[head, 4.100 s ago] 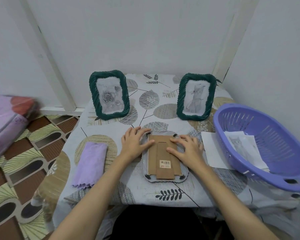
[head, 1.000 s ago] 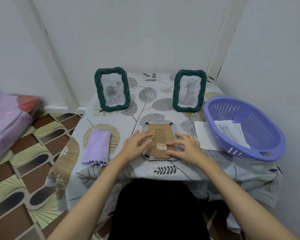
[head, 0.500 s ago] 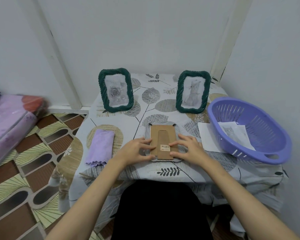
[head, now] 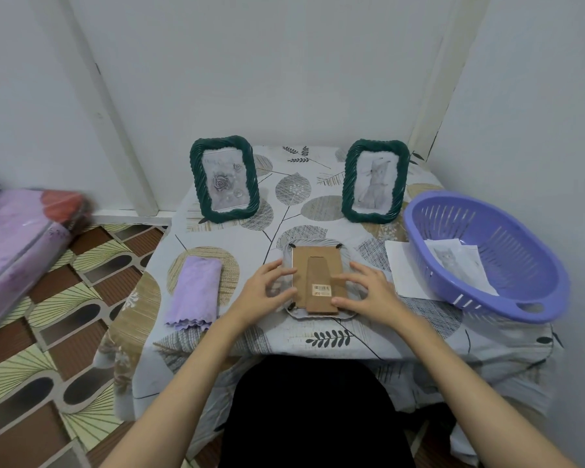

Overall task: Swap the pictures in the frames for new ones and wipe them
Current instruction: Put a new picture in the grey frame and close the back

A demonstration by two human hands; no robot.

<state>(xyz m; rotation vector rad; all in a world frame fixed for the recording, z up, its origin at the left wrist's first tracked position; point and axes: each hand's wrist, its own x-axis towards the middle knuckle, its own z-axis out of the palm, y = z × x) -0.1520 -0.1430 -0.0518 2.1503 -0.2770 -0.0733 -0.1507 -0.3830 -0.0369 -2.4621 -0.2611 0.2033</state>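
Observation:
A small frame [head: 314, 265] lies face down in the middle of the table, its brown cardboard back and folded stand upward. My left hand [head: 265, 290] curls at its left edge, index finger and thumb pinching the rim there. My right hand [head: 367, 288] rests on the right side, fingers laid on the cardboard. Two green twisted-rim frames stand at the back: the left green frame [head: 195, 177] shows a rose picture, the right green frame [head: 349, 184] a cat picture. A folded lilac cloth [head: 193, 288] lies left of my hands.
A purple slotted basket [head: 527, 258] sits at the right edge with a printed picture [head: 453, 261] inside. A white sheet [head: 399, 268] lies beside it. The table [head: 284, 336] fills a white corner; a wrapped pink mattress [head: 14, 231] lies on the patterned floor at left.
Since four seconds ago my head has pulled back, so more of the table shows. Both hands have slid down from the frame's top corners to its lower sides. The frame lies where it was.

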